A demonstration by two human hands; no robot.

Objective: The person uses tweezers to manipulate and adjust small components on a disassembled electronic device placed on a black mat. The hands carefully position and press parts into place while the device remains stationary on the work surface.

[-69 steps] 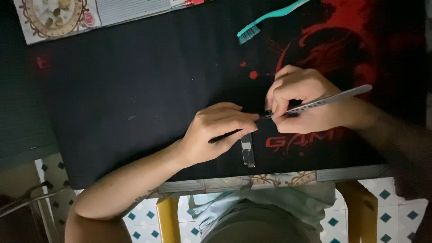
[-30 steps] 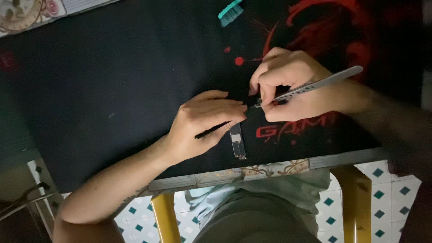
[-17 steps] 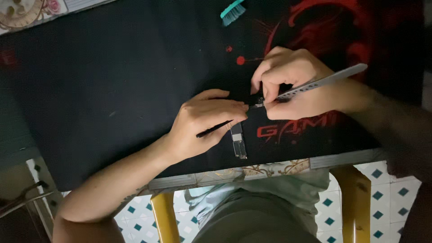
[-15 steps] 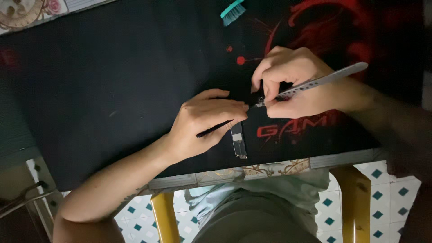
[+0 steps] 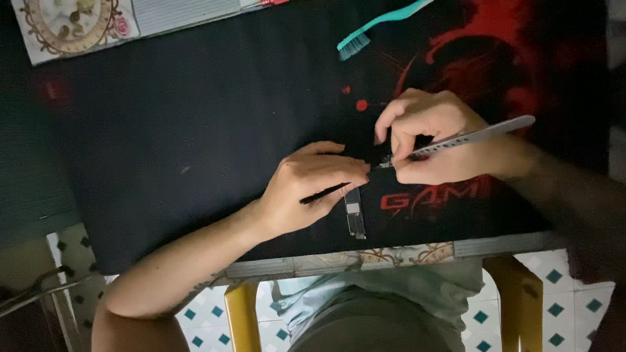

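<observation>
With the left hand (image 5: 312, 188) pinched on a thin black tool and the right hand (image 5: 435, 138) closed on metal tweezers (image 5: 466, 138), both tips met above a small narrow part (image 5: 354, 210) lying on the dark mat (image 5: 195, 130) on the surface, fine picking work that seemed to call for a steady, light touch.

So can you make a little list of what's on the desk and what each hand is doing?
left hand: holds a thin black tool, pressing down by the small part
right hand: holds silver tweezers, tips meeting the left fingertips
small part: narrow grey strip lying flat on the mat
mat: black with red print, covers the desk
toothbrush: teal, at the far edge
far left corner: patterned tile
</observation>
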